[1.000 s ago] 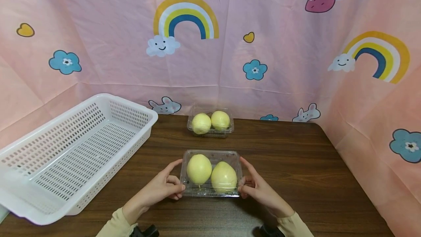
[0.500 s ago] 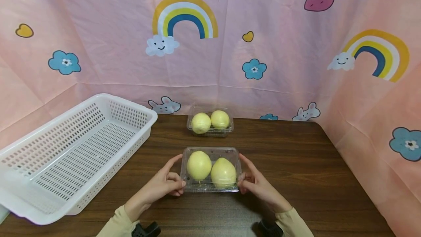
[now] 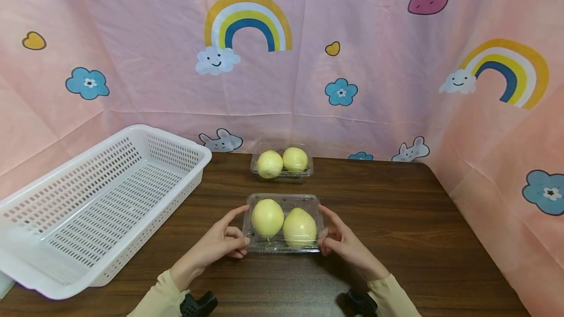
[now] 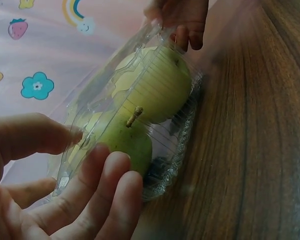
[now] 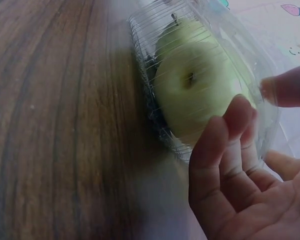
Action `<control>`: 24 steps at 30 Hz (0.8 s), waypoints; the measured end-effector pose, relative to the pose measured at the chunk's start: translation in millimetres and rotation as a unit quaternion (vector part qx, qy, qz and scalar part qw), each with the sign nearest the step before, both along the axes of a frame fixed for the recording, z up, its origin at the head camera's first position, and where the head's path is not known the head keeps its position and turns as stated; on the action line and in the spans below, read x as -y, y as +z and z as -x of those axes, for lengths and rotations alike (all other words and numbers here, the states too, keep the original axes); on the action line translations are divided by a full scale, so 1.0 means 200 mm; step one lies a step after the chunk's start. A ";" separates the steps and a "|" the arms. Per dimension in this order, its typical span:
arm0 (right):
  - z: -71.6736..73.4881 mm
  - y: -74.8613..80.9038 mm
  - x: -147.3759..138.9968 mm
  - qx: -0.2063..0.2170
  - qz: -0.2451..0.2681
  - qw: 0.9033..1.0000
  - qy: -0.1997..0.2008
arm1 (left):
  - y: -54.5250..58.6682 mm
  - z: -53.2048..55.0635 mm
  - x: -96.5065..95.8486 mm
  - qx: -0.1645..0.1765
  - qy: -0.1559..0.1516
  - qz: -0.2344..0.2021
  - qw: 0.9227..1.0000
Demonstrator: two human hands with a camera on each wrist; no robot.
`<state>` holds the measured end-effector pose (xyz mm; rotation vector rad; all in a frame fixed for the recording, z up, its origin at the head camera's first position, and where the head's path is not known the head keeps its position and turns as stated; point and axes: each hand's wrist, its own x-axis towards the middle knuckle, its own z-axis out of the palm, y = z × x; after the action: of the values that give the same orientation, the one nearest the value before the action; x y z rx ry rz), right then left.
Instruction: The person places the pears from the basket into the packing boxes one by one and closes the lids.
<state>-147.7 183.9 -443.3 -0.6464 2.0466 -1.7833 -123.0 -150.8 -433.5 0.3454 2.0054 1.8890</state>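
A clear plastic clamshell box [image 3: 282,248] with two pale yellow-green pears [image 3: 267,217] inside lies in front of me, its lid down over the fruit. My left hand [image 3: 216,243] pinches its left edge, thumb at the near corner and index finger stretched along the side. On the opposite edge, my right hand [image 3: 350,248] pinches the box the same way. In the left wrist view one pear's brown stem [image 4: 135,116] shows through the ribbed plastic. The right wrist view has the right thumb [image 5: 287,89] against the lid rim and curled fingertips beside the wall.
Farther back stands a second clear box [image 3: 286,176] holding two similar fruits. A large white perforated basket [image 3: 110,209] takes up the left of the dark wooden table [image 3: 396,219]. Behind hangs a pink patterned cloth [image 3: 379,62].
Both hands have shifted the clamshell box slightly away from me, toward the rear box. Their grip on its two sides looks the same.
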 end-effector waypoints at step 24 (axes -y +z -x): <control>0.00 0.05 0.00 0.088 -0.003 0.996 0.025 | -0.01 0.01 -0.01 0.021 -0.029 -0.045 0.998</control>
<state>-147.8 184.7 -433.7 -0.5134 1.9021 -1.7400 -125.2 -149.4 -435.7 0.3809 1.8687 1.9384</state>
